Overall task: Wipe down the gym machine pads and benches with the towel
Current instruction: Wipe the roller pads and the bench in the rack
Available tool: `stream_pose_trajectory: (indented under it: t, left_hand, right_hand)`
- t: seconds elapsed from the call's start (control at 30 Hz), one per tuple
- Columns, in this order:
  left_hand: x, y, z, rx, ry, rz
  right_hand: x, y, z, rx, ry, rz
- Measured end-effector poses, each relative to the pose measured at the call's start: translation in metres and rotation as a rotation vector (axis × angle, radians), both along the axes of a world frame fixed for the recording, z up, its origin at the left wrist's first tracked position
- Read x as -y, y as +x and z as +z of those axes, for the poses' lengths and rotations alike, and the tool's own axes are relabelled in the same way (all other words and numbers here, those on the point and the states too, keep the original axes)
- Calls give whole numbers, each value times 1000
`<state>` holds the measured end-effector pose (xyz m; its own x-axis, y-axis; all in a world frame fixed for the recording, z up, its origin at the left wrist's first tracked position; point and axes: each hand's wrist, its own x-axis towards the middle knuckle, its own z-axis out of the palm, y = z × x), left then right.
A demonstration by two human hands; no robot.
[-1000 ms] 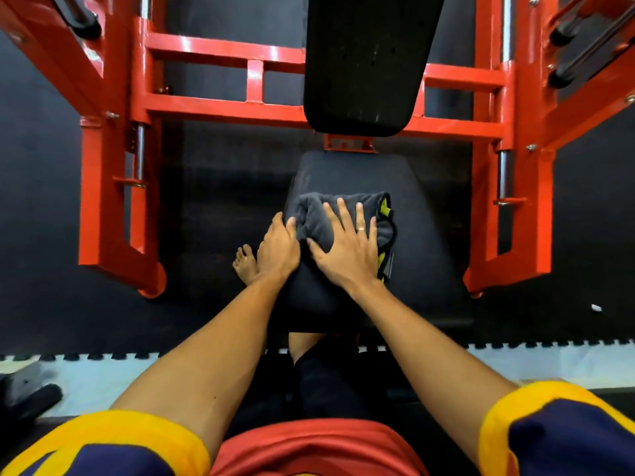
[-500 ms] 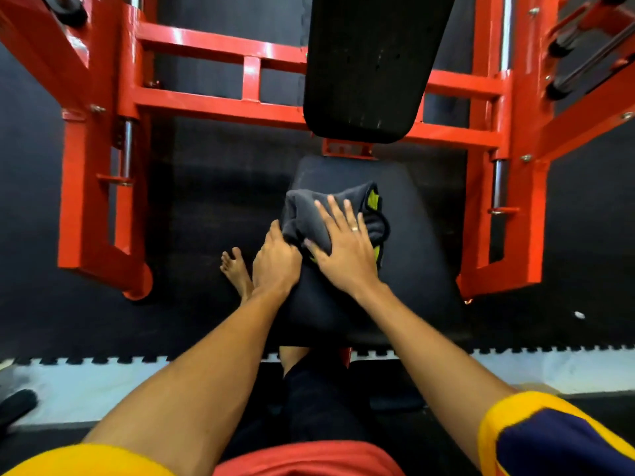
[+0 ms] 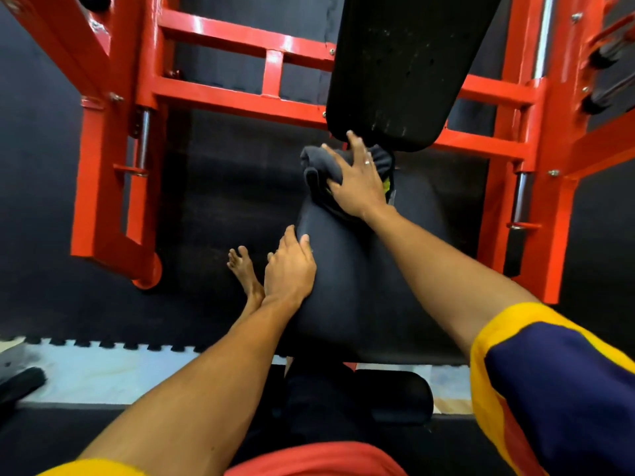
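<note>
A black seat pad lies in the middle of a red machine, with a black back pad rising just behind it. A folded dark grey towel with a yellow-green trim sits at the seat's far end, under the back pad's lower edge. My right hand presses flat on the towel, fingers spread and straight, fingertips reaching the back pad. My left hand rests on the seat's left edge, fingers relaxed, holding nothing.
The red steel frame stands on both sides of the seat, with chrome rods. My bare left foot is on the black rubber floor beside the seat. A black roller pad sits below the seat's near end. A pale floor strip runs across.
My right hand has pushed the towel forward along the seat, from its middle to the far end under the back pad. My left hand has stayed on the seat's left edge.
</note>
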<state>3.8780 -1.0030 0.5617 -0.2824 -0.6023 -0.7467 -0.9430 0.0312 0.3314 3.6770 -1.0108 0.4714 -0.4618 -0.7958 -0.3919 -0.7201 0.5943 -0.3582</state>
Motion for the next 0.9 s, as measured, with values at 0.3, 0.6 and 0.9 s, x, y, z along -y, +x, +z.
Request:
stream_pose_trajectory:
  t: [0.3, 0.6, 0.9]
  left_hand:
    - [-4, 4, -22, -89, -42, 40]
    - [-5, 6, -35, -108, -80, 29]
    - [-14, 11, -33, -37, -113, 45]
  right_hand:
    - [12, 21, 11, -19, 12, 386]
    - [68, -27, 2, 24, 276, 379]
    - [33, -14, 5, 131, -14, 730]
